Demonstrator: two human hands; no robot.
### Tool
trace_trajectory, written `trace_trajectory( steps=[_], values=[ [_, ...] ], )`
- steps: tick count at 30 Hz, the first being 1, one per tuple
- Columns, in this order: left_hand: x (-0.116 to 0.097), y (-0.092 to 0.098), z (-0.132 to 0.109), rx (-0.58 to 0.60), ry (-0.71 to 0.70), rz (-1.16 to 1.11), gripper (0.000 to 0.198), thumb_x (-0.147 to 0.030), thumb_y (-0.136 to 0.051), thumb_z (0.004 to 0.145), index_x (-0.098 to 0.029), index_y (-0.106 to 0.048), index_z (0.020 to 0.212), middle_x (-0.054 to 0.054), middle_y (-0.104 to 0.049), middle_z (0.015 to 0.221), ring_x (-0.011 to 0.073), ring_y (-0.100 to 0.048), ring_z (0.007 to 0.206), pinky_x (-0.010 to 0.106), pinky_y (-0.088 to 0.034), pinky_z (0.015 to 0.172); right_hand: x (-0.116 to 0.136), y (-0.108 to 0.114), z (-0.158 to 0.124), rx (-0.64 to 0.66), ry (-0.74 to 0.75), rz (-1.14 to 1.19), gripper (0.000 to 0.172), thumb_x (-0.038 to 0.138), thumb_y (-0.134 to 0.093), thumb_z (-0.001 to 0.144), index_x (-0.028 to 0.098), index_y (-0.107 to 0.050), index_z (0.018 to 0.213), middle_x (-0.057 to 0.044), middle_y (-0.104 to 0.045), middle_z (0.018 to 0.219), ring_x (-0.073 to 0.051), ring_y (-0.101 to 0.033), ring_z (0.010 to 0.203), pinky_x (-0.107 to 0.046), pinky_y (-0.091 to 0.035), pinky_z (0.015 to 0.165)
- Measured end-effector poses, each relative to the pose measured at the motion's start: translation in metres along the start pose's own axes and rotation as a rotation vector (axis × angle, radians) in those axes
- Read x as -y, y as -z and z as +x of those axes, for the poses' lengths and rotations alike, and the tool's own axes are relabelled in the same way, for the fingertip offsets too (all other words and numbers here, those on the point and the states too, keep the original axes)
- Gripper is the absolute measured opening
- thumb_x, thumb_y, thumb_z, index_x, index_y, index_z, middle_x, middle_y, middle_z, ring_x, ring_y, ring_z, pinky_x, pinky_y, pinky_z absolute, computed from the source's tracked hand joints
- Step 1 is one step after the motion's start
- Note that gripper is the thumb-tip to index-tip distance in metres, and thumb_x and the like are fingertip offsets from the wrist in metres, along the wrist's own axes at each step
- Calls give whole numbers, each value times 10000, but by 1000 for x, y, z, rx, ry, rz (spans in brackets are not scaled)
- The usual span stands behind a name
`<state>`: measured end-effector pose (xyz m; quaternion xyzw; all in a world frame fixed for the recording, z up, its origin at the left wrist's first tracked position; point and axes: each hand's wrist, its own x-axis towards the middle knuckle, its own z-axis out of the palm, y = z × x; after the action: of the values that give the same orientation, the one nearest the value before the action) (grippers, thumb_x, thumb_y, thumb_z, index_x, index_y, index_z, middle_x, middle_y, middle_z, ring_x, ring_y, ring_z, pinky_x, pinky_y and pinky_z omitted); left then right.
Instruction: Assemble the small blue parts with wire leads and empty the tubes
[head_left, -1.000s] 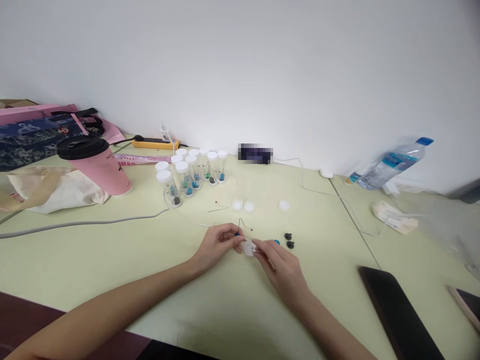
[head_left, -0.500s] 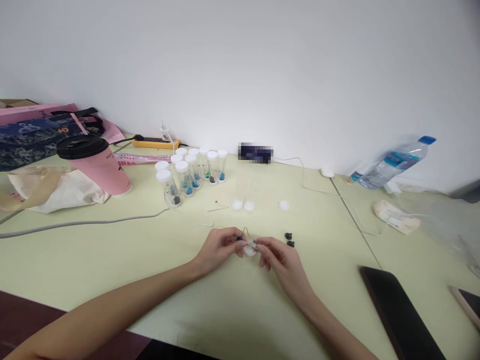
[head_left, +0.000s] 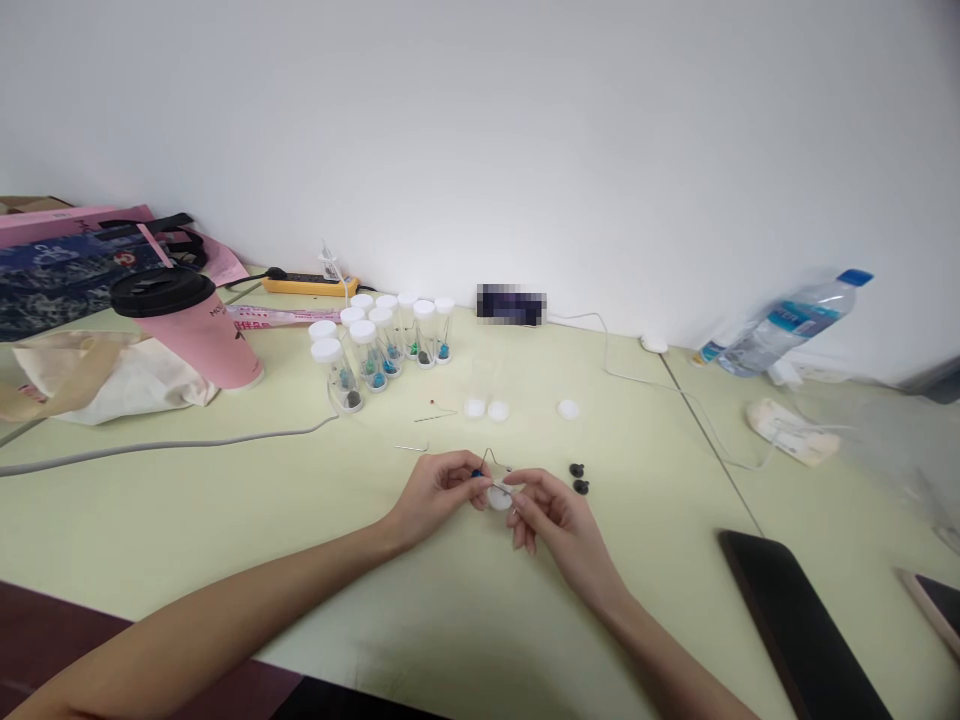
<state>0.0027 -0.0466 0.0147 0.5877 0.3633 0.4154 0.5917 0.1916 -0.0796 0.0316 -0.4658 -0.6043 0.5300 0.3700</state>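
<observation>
In the middle of the desk, my left hand is closed in a pinch on a bent metal wire with a small blue piece by the fingertips. A thin metal rod spans the gap between my two hands. My right hand has its thumb against the rod's right end, the index finger lifted a little above it. Just behind the rod lies a white round cap, partly covered by fingers. Two small black knobs rest to the right of my right hand.
Several clear tubes with white caps stand at the back left, beside a pink cup. White caps, a fine wire and an L-shaped rod lie ahead. A black phone and a water bottle are right.
My right index finger has lifted and opened slightly from the thumb, and the other fingers have shifted. My left hand keeps its pinch almost in place.
</observation>
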Motion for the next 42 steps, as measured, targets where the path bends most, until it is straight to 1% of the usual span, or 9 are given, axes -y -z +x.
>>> trace_trajectory(
  steps=[7,10,15,20,25,28,31,37,42],
  values=[
    [-3,1,2,-33,38,-33,213,-337,-631,811,-125,-634,832,30,-646,664,141,-630,627,281,-526,674,-6,5,-3,-102,394,-557,167,253,-477,922,218,-599,1032,-74,-639,919,-171,-610,774,-280,-485,654],
    [-1,0,1,-18,35,-14,217,-341,-635,806,-125,-639,830,28,-646,652,144,-632,622,285,-526,670,-7,5,-4,-120,477,-658,202,221,-415,948,203,-613,982,-60,-629,815,-154,-588,689,-267,-455,619],
    [2,-3,-3,5,-14,63,209,-338,-620,817,-133,-654,836,32,-653,691,139,-626,620,267,-513,643,-4,6,-1,-102,225,-501,321,313,-390,963,189,-568,726,-5,-574,607,-121,-532,533,-236,-417,537],
    [0,-3,-4,-2,-36,97,198,-331,-616,821,-137,-657,822,28,-642,684,133,-616,615,257,-505,636,-5,7,2,-56,31,-313,384,414,-381,953,181,-571,714,7,-563,569,-111,-511,462,-220,-398,453],
    [-2,-1,0,-11,21,-39,228,-348,-639,802,-122,-640,831,36,-648,665,151,-634,624,286,-528,658,-10,7,0,-235,412,-643,215,297,-464,932,208,-619,1051,-86,-627,954,-138,-589,634,-263,-460,575],
    [-3,-2,0,-15,29,-49,235,-356,-640,799,-122,-641,820,35,-649,653,153,-636,622,291,-530,668,-11,6,-1,-258,540,-763,219,238,-435,941,214,-652,950,-84,-637,884,-157,-604,708,-263,-456,595],
    [-3,-2,-2,-16,-9,5,225,-348,-624,812,-125,-649,830,40,-654,675,150,-632,629,282,-526,661,-9,5,-2,-190,437,-642,244,259,-418,948,203,-653,914,-56,-623,749,-142,-579,641,-257,-455,582],
    [-2,-2,-4,-55,-121,180,143,-284,-604,823,-152,-659,825,30,-656,725,127,-610,632,251,-519,653,-4,-1,2,8,-94,101,285,418,-505,894,164,-606,976,3,-584,645,-100,-551,483,-214,-439,444],
    [-3,-1,-3,-52,-102,148,165,-305,-583,837,-156,-653,830,22,-640,692,134,-612,642,260,-524,663,-6,-1,3,-17,-21,81,283,411,-496,896,173,-583,1022,-7,-615,670,-121,-592,526,-239,-490,488]
  ],
)
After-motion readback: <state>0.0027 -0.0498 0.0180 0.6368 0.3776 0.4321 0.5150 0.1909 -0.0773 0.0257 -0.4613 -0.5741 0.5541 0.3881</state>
